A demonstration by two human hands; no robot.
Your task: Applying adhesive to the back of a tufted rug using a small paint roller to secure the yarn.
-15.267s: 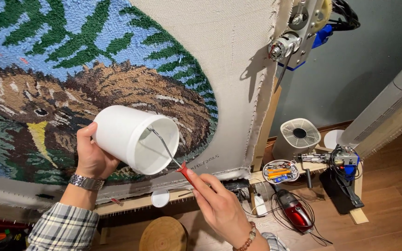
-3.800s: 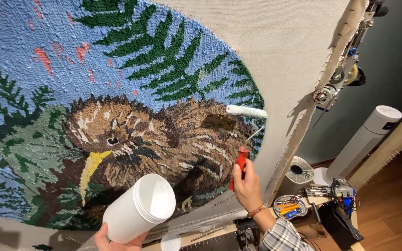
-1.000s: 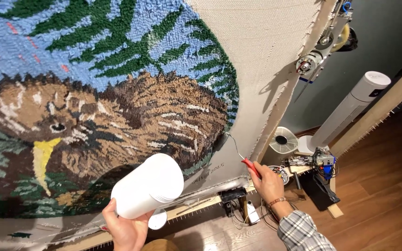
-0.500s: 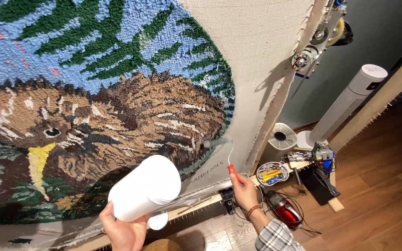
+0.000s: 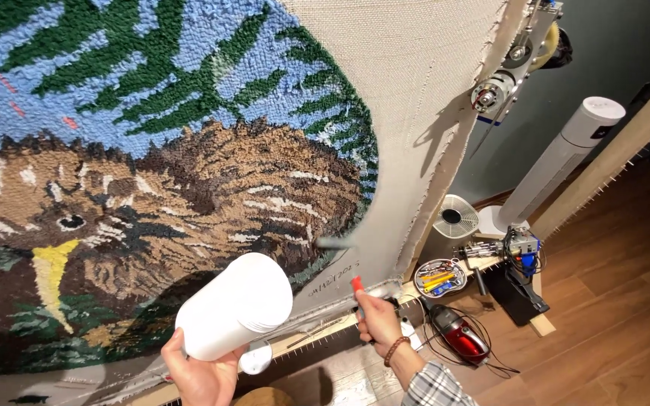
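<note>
Left hand closed from below around white plastic tub, tub tilted, base toward camera, low in front of tufted rug. Right hand fisted on red handle of small roller, wire shaft running up; roller head motion-blurred, against bare backing cloth just right of brown bird motif's edge. Wore bead bracelet and plaid sleeve on right arm. Hung on wooden frame. Beyond: white tower fan, small round fan, tray of tools, red handheld vacuum on wood floor.
</note>
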